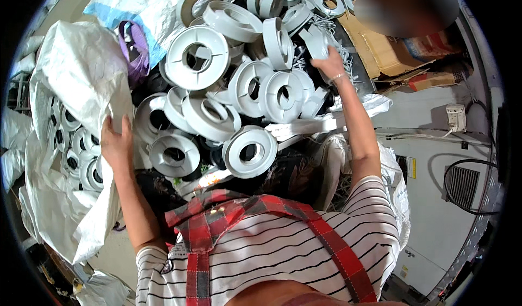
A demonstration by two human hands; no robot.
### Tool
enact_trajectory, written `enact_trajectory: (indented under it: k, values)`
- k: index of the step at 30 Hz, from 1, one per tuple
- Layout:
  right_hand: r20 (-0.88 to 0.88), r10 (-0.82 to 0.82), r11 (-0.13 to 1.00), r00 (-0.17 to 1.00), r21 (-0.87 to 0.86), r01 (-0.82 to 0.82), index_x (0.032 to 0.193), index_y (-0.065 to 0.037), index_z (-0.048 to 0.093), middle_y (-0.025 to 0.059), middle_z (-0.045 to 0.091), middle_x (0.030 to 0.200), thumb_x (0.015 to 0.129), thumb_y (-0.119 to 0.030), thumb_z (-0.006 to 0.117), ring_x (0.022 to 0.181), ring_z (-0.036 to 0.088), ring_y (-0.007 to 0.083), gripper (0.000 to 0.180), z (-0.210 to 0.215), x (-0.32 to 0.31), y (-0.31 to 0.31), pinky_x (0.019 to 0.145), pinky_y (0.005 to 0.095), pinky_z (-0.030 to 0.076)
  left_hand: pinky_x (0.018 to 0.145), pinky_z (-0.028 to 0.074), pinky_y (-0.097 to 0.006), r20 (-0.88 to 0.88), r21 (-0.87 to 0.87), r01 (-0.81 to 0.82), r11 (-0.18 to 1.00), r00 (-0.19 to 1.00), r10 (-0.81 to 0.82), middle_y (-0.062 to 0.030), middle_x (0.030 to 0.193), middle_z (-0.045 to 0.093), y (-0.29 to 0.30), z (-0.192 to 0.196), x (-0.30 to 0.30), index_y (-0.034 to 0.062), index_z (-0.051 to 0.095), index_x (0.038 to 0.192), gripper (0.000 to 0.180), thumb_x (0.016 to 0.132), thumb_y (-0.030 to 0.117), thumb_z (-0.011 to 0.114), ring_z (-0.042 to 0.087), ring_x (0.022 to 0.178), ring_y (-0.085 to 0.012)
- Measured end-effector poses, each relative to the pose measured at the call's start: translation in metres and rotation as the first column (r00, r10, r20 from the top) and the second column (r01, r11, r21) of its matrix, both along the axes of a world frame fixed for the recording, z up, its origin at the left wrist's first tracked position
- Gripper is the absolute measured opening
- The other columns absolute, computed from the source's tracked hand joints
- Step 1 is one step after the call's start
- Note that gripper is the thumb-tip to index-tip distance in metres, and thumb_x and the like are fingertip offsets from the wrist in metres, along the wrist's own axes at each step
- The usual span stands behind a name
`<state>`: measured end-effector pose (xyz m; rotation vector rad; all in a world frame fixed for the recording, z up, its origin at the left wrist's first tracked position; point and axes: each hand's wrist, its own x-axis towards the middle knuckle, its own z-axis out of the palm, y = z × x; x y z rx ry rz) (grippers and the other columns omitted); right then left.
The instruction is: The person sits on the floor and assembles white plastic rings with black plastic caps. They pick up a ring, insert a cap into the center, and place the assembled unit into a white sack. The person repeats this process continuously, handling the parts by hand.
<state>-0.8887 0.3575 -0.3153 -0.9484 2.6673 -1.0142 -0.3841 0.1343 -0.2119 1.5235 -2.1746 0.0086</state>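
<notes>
My left hand (117,143) grips the edge of a big white woven sack (81,56) on the left. Through its opening show several pale grey plastic rings (89,170). At the upper right my right hand (330,66) is closed around a light grey plastic ring (317,42), seen nearly edge-on; the palm side and some fingers are hidden. Between my hands lies a heap of similar flanged rings with round center holes, among them a large one (197,57) and one (250,151) close to my body.
Beyond the heap spreads a white and blue sheet (157,7), with a purple strapped item (134,50) beside it. Thin grey plastic pieces (348,67) lie scattered near cardboard (375,48). A pale machine cabinet (429,197) with a socket box (455,117) stands right.
</notes>
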Motion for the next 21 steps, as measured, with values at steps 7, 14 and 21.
enact_trajectory:
  k: [7, 14, 21]
  values:
    - [-0.200, 0.456, 0.851, 0.867, -0.187, -0.491, 0.132, 0.004, 0.039, 0.0215, 0.054, 0.120, 0.060, -0.035, 0.075, 0.110, 0.054, 0.0314, 0.089, 0.108, 0.114, -0.115, 0.095, 0.0366, 0.041, 0.083, 0.043, -0.034, -0.414, 0.303, 0.405, 0.863, 0.871, -0.264, -0.0175, 0.098, 0.058, 0.150, 0.005, 0.148, -0.0044, 0.056, 0.102, 0.022, 0.080, -0.005, 0.055, 0.056, 0.091, -0.0283]
    - [-0.270, 0.579, 0.773, 0.770, -0.119, -0.623, 0.120, -0.001, 0.053, 0.0184, 0.052, 0.125, 0.074, -0.039, 0.072, 0.119, 0.046, 0.0300, 0.063, 0.095, 0.141, -0.162, 0.100, 0.0378, 0.036, 0.104, 0.028, -0.041, 0.328, 0.551, -0.824, 0.130, 0.357, 0.875, -0.0228, 0.131, 0.043, 0.318, -0.140, 0.355, -0.0012, 0.041, 0.130, 0.058, 0.092, 0.042, 0.045, 0.036, 0.126, -0.0345]
    - [-0.370, 0.491, 0.810, 0.788, -0.139, -0.570, 0.118, -0.001, 0.054, 0.0129, 0.055, 0.119, 0.084, -0.023, 0.064, 0.107, 0.050, 0.0240, 0.042, 0.057, 0.146, -0.193, 0.092, 0.0341, 0.038, 0.099, 0.034, -0.040, 0.385, 0.661, -0.750, -0.022, 0.312, 0.869, -0.0232, 0.124, 0.048, 0.328, -0.217, 0.285, 0.0009, 0.045, 0.126, 0.055, 0.088, 0.041, 0.049, 0.043, 0.119, -0.0344]
